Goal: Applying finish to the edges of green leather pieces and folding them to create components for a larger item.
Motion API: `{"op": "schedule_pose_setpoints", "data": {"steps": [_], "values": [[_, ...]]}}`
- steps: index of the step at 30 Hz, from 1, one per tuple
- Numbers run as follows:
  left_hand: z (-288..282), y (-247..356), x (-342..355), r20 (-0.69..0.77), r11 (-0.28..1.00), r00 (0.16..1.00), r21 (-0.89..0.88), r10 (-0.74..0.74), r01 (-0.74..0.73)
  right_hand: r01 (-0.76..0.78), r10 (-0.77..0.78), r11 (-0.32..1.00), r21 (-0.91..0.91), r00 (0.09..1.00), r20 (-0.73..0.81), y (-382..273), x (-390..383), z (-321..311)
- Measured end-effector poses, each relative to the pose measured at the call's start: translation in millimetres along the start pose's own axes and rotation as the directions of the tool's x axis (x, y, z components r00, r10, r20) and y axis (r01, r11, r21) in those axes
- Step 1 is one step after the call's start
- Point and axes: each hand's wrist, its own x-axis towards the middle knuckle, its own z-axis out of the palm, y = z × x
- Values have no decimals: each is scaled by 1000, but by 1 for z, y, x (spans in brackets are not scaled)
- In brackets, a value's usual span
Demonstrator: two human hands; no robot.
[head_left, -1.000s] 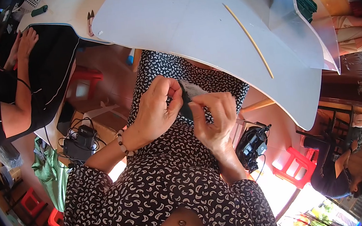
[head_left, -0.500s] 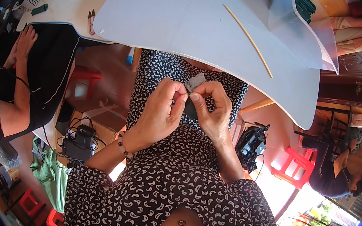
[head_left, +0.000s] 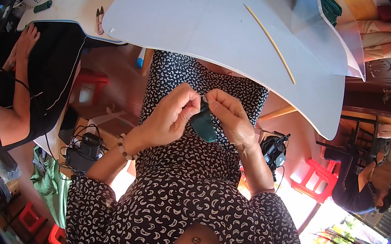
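Over my lap, which is covered in black cloth with a white crescent print, my left hand and my right hand face each other with fingertips pinched on a small dark green fabric piece. The fabric hangs down between my thumbs. A small light bit shows at the pinch, but I cannot make out what it is. The white tabletop curves just beyond my knees, with a thin wooden stick on it and small snips at its left end.
A co-worker's arm works at the left. Another person sits at lower right by a red stool. A black bag sits beside my right arm, cabled black boxes by my left. A clear panel stands at the table's right.
The green piece has turned and now hangs visibly below my fingertips, and the grey cloth above them is mostly out of sight. My right arm has shifted slightly right.
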Motion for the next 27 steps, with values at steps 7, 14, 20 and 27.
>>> {"op": "schedule_pose_setpoints", "data": {"steps": [7, 14, 20, 27], "values": [[23, -2, -5, -272, 995, 959, -86, -76, 54, -88, 78, 993, -77, 989, -127, -8, 9, 2], [32, -10, -12, -346, 987, 933, 94, -93, 133, -67, 62, 997, -40, 992, -108, -1, 15, -1], [3, 7, 0, 39, 724, 845, -495, -533, 480, -57, 43, 981, -185, 996, -77, 5, 10, -3], [7, -9, -10, 179, 334, 833, -856, -524, 394, 46, -33, 973, -228, 998, 61, 3, 11, -1]]}}
